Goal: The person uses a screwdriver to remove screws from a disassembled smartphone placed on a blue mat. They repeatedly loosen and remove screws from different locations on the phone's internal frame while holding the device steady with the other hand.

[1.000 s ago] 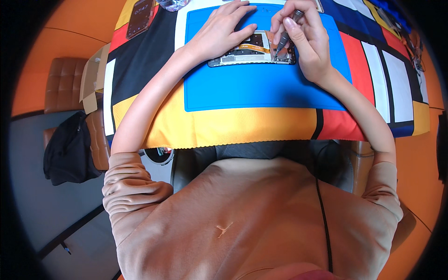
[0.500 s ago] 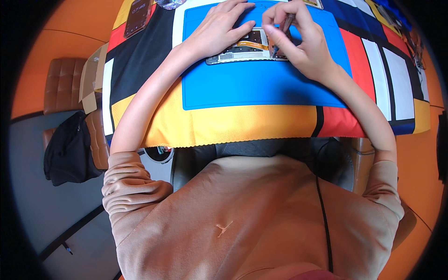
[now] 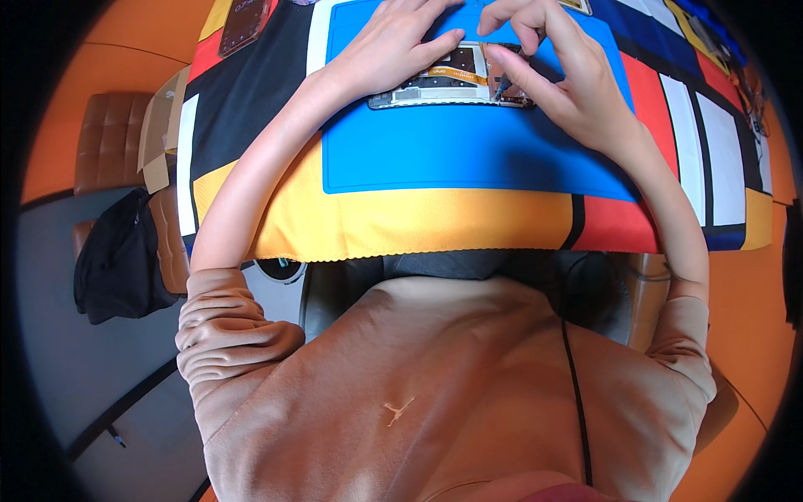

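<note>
While the opened phone (image 3: 452,77) lies long axis left-right on the blue mat (image 3: 468,151) of the worktop | left hand (image 3: 393,46) presses flat on its left half, grasping nothing | right hand (image 3: 556,71) pinches a thin tool (image 3: 502,86) at its right end, nearer there.

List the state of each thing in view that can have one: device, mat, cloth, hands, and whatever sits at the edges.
Opened phone: back off, insides exposed, flat on the mat.
Blue mat: flat on the tablecloth.
Tablecloth: draped over the table's near edge.
Left hand: pressed on the phone's left part.
Right hand: pinching a thin dark tool, tip at the phone's right end.
Second phone: lying flat, untouched.
Black bag: slumped on the brown chair.
</note>
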The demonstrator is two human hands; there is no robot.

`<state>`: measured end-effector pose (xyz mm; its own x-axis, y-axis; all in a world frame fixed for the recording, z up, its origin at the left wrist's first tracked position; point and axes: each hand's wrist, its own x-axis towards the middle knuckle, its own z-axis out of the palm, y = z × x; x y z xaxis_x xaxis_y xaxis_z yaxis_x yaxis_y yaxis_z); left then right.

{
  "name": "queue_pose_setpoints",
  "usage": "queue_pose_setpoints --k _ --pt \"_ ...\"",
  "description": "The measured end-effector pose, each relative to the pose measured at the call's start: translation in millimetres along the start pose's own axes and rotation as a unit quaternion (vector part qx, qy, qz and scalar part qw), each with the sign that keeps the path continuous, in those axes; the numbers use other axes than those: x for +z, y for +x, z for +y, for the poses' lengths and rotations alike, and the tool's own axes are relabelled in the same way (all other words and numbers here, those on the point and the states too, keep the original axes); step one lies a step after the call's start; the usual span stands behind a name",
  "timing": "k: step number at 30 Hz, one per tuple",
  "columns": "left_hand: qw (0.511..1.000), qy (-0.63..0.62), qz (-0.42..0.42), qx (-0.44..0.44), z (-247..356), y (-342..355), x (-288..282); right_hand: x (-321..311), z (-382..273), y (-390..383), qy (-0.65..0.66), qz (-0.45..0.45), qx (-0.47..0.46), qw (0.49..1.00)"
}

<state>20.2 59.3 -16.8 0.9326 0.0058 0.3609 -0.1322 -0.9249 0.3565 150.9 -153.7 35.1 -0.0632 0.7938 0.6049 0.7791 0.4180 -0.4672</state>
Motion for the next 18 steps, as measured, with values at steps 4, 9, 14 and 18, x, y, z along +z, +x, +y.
queue_pose_setpoints --k 4,9,14,18 --pt "1.0 0.004 -0.003 -0.005 0.0 0.5 0.3 -1.0 -4.0 1.0 0.032 0.008 0.021 0.999" --pt "1.0 0.006 0.003 0.0 0.3 2.0 0.3 1.5 -6.7 2.1 0.026 0.031 0.004 0.999" --pt "1.0 0.003 -0.004 -0.003 0.1 1.7 -0.2 2.3 -4.9 2.9 -0.004 0.035 -0.015 0.999" --pt "1.0 0.004 -0.003 -0.001 0.1 2.4 -0.8 1.7 -5.8 2.7 0.015 0.022 0.013 1.0"
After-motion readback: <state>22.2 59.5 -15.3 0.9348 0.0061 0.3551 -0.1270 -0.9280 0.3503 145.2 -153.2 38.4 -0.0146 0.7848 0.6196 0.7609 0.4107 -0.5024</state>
